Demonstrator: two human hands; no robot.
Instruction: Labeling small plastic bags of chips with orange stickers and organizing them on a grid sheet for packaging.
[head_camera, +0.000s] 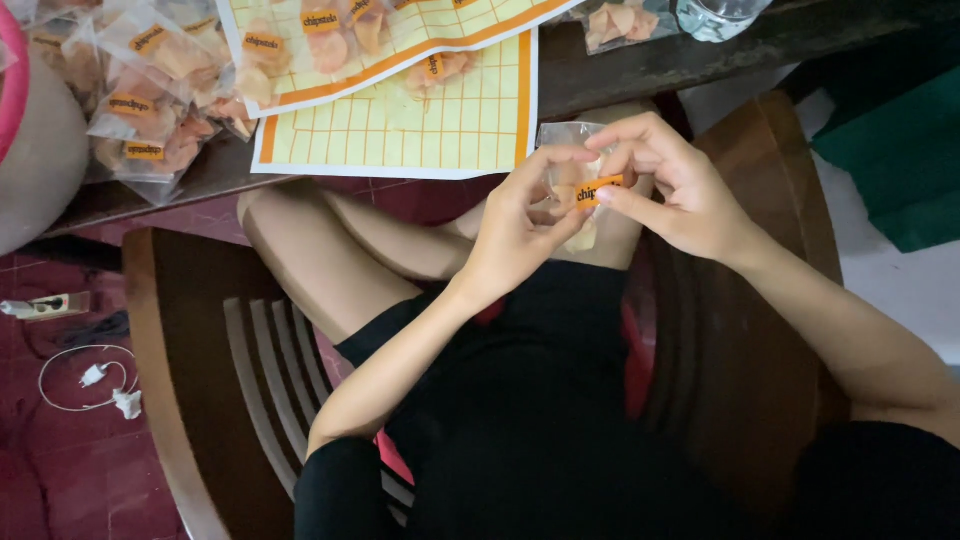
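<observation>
Centre-right of frame: left hand (520, 225) and right hand (675, 185) both pinch a small clear crinkly plastic packet (572, 170) of pale chips, fingertips on its orange rectangular label (598, 190). Upper left: heap of similar filled packets (150, 90) on dark wooden desk (680, 55), beside yellow grid sheets (440, 120).
</observation>
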